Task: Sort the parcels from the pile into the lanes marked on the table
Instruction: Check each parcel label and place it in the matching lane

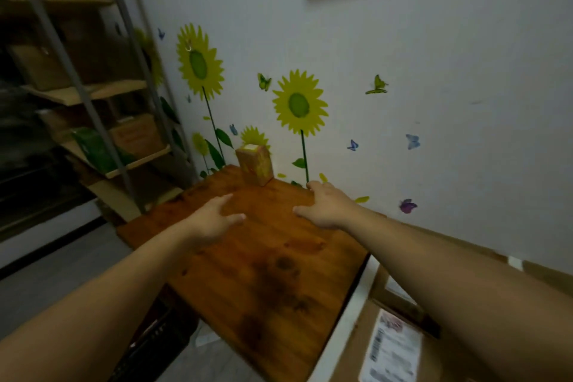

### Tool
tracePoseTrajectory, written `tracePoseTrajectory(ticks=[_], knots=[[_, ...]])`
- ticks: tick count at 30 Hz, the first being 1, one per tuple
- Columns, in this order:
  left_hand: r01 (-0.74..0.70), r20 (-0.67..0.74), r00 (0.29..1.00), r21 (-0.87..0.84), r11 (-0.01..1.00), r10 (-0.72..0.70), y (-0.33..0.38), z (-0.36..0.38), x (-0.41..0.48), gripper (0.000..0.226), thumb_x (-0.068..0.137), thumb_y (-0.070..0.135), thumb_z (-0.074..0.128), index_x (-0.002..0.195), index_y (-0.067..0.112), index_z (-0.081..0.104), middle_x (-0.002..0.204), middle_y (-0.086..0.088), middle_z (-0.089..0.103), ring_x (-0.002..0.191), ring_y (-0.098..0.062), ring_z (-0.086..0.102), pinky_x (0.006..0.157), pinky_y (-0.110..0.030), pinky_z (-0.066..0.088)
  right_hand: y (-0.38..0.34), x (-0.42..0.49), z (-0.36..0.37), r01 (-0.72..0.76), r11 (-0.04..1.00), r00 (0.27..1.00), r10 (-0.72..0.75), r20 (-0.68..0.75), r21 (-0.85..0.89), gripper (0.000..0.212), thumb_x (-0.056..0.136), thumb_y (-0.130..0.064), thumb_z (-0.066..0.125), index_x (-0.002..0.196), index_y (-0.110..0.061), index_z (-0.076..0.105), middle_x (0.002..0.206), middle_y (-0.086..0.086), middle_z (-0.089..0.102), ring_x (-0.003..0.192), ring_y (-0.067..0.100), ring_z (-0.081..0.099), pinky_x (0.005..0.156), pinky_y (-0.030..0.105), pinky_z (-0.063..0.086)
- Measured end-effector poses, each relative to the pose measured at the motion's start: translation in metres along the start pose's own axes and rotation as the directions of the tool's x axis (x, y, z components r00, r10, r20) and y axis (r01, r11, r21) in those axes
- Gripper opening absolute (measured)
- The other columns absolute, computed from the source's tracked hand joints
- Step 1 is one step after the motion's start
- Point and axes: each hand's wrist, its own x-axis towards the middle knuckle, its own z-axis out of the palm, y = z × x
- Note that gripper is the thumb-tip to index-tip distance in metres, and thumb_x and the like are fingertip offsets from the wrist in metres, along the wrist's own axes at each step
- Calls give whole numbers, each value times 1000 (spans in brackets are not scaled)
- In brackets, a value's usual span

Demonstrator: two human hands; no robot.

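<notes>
Nearest, off the worktop's right edge and lower than it, lies a large cardboard box (pixel 356 344) with a white printed shipping label (pixel 393 350) on its top; the print is too blurred to read. The worktop (pixel 279 273) is a wooden board of reddish-brown planks with dark stains near its middle and near edge.

Both bare forearms reach out over it. The left hand (pixel 214 220) is over the middle of the worktop, its fingers (pixel 223 199) straight and spread apart, holding nothing. The right hand (pixel 322 208) is near the far right edge, fingers loosely bent downward, thumb out to the side, also holding nothing. Whether either palm touches the wood cannot be told.

Nothing lies between the hands and the parcel (pixel 255 166), which stands upright at the far edge of the worktop, close to the wall. It is a small brown cardboard carton, taller than wide, with a pale patch on its top face.

Behind it, the white wall (pixel 449 56) carries yellow sunflower stickers (pixel 299 104) and small butterflies. Beyond the left edge stands metal-framed shelving (pixel 102 96) with wooden boards, holding cartons and a green packet (pixel 93 146).
</notes>
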Motion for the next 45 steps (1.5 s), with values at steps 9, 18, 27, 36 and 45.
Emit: tracePoseTrajectory(ticks=[9, 18, 27, 36, 45], knots=[[-22, 79, 997, 17, 1000, 21, -58, -60, 142, 71, 92, 42, 54, 151, 27, 17, 158, -6, 13, 143, -28, 19, 116, -46, 23, -63, 135, 26, -35, 999, 999, 35, -18, 7, 79, 89, -56, 56, 151, -17, 25, 151, 13, 32, 135, 34, 37, 107, 40, 37], [-186, 182, 968, 60, 981, 172, -114, -133, 285, 70, 94, 39, 52, 152, 23, 15, 157, -8, 17, 142, -27, 25, 112, -37, 26, -137, 255, 71, -209, 976, 974, 213, -73, 63, 77, 88, -54, 58, 149, -16, 29, 151, 14, 33, 132, 34, 41, 106, 40, 39], [-255, 236, 945, 104, 961, 225, -130, -167, 420, 71, 92, 43, 54, 151, 25, 17, 157, -7, 21, 140, -27, 28, 115, -42, 27, -161, 358, 78, -276, 959, 954, 282, -102, 67, 73, 90, -48, 59, 148, -15, 29, 145, 18, 37, 130, 35, 42, 105, 39, 37], [-301, 314, 918, 161, 940, 241, -104, -114, 563, 69, 93, 35, 55, 150, 27, 17, 156, -6, 21, 139, -25, 30, 107, -30, 29, -118, 497, 104, -297, 938, 949, 310, -48, 178, 86, 90, -44, 61, 155, -24, 8, 140, 22, 37, 129, 40, 42, 105, 41, 37], [-364, 292, 907, 183, 913, 303, -100, -54, 640, 56, 94, 35, 53, 144, 15, 35, 151, -15, 23, 131, -29, 37, 100, -32, 37, -86, 545, 144, -277, 940, 955, 292, -47, 201, 81, 92, -39, 60, 154, -19, 12, 160, 13, 10, 141, 33, 28, 108, 39, 32]])
